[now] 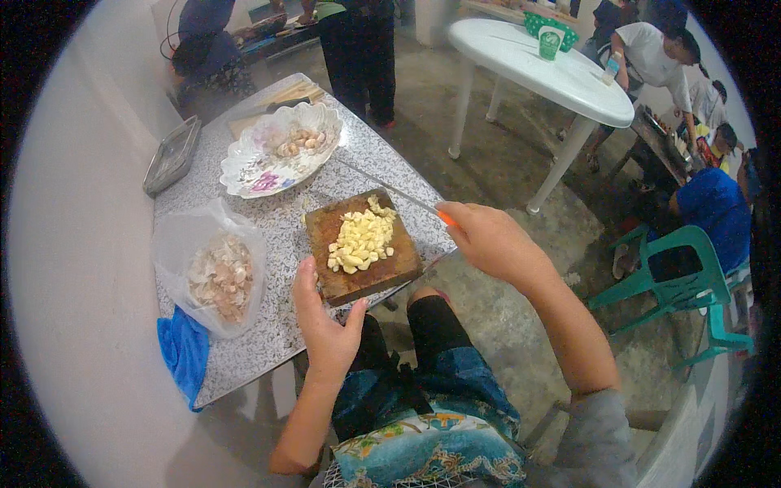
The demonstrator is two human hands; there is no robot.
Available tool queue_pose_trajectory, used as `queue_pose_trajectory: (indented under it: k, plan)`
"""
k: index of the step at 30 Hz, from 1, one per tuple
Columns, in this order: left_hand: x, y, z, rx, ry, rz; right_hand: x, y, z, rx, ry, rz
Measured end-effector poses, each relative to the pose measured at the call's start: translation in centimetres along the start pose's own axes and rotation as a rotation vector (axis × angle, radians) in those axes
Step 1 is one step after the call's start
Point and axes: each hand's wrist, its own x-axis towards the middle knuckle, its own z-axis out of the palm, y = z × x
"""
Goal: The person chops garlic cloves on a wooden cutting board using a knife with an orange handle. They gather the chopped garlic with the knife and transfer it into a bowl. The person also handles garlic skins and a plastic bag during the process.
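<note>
My right hand [497,244] grips the orange handle of a knife [403,194], whose long thin blade points up and left past the far right corner of a wooden chopping block [403,253]. A heap of chopped, peeled garlic [361,238] lies on the block. At the block's near left corner, my left hand [329,326] has its thumb at the front edge and its fingers along the left side. Beyond the block, a scalloped, flower-patterned dish [247,165] holds several unpeeled garlic pieces [302,141].
A plastic bag of garlic skins [223,274] and a blue cloth [182,351] lie on the left of the speckled table [274,326]. Behind the dish is a second knife [274,107]. A white table [537,79], green chairs [677,262] and several people are farther off.
</note>
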Motion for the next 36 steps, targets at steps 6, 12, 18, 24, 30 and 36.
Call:
queue_pose_trajectory:
  k: [6,12,18,24,30,36]
  plan:
    - [0.2,0.2,0.7,0.118,0.026,0.034,-0.1,0.5,-0.7,-0.058,-0.058,-0.025]
    - [0.4,0.3,0.8,0.134,0.050,0.014,-0.7,-1.0,-1.0,-0.061,-0.116,-0.072]
    - [0.9,0.8,0.9,0.186,0.066,0.099,-1.6,-2.3,-0.9,-0.153,-0.063,-0.112]
    - [1.4,-0.1,0.3,-0.022,0.069,0.042,-2.1,-2.6,-0.6,-0.208,-0.010,-0.140]
    - [5.4,-0.4,-2.0,-0.180,0.274,0.180,-2.3,-2.8,-1.2,-0.134,0.072,-0.181]
    - [12.5,1.0,-3.9,-0.155,0.241,0.304,-3.1,-5.2,-2.8,-0.119,-0.107,-0.191]
